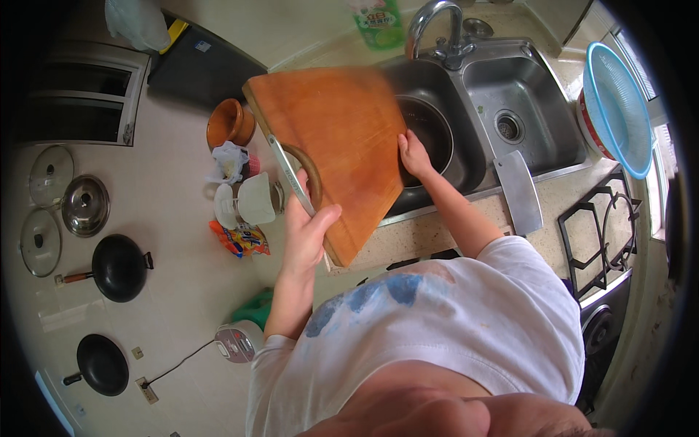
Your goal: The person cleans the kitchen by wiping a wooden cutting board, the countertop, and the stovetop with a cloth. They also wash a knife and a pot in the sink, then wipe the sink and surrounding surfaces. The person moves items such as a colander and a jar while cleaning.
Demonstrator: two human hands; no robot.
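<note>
A large wooden cutting board (pixel 344 125) with a metal handle strip is held tilted in front of me, partly over the left sink basin. My left hand (pixel 308 218) grips it at the handle cutout, the thumb lying on the board's face. At the opposite edge my right hand (pixel 413 154) holds the board, its fingertips on the rim and the rest partly hidden. Behind the board, a round metal pot (pixel 437 128) sits in the left basin. A cleaver (pixel 520 194) lies on the counter edge beside the right basin (pixel 524 98).
A chrome faucet (pixel 456 41) rises behind the basins. Blue plastic basket (pixel 617 109) and gas stove grate (pixel 581 207) are at the right. A brown clay pot (pixel 229 124) and a colourful packet (pixel 240 239) stand left of the board. Two dark pans (pixel 119 267) hang on the left wall.
</note>
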